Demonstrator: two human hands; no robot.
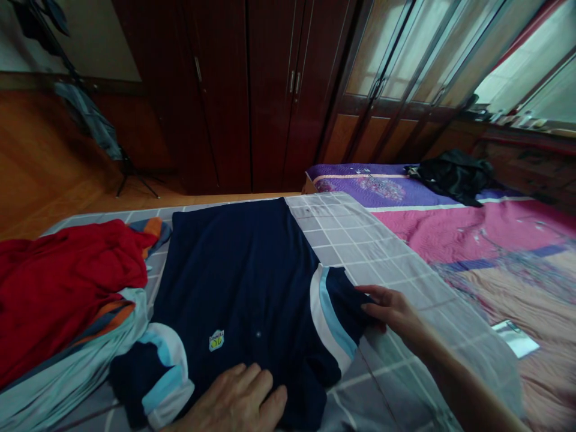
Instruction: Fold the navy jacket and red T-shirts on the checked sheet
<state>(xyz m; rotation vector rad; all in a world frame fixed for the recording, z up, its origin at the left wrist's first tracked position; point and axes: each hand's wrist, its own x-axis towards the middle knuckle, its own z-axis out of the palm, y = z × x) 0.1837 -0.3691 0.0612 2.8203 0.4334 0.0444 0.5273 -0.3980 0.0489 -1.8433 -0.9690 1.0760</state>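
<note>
A navy polo shirt (234, 282) with white and light-blue sleeve stripes lies spread out on a grey checked bedsheet (360, 240). A small yellow-and-white emblem (216, 341) sits on its chest. My left hand (236, 399) rests flat on the shirt's lower part, near the near sleeve. At the far end of the other sleeve, my right hand (387, 309) pinches the navy cloth in curled fingers. A crumpled red garment (58, 288) lies to the left of the shirt, on top of a pale blue and orange cloth (49, 384).
A second bed with a pink and purple quilt (486, 234) lies to the right, with a black bag or garment (454, 175) and a shiny flat packet (515, 339) on it. Dark wooden wardrobes (270, 90) line the far wall. A coat stand (85, 114) stands at left.
</note>
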